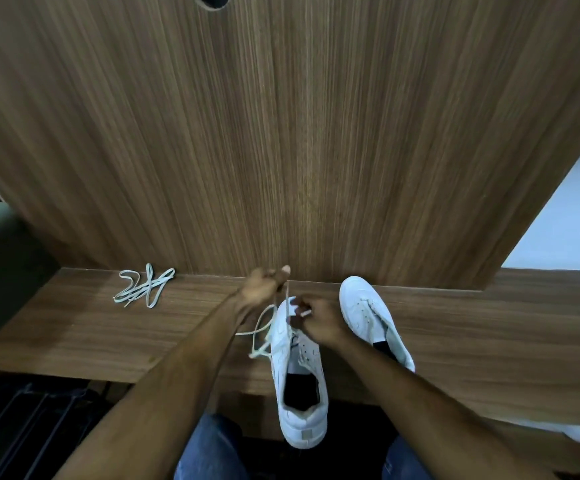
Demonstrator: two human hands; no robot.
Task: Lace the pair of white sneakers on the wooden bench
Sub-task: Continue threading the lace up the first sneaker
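A white sneaker lies on the wooden bench, its heel hanging over the front edge toward me. My left hand pinches one end of its white lace and holds it up and away above the toe. My right hand rests on the toe end, fingers closed on the lace at the eyelets. The lace's slack loops off the shoe's left side. The second white sneaker lies to the right, unlaced, partly behind my right forearm.
A loose white lace lies bunched at the bench's back left. A wood panel wall rises right behind the bench. A white cloth-like scrap lies at the bench's front right edge. My knees in jeans are below.
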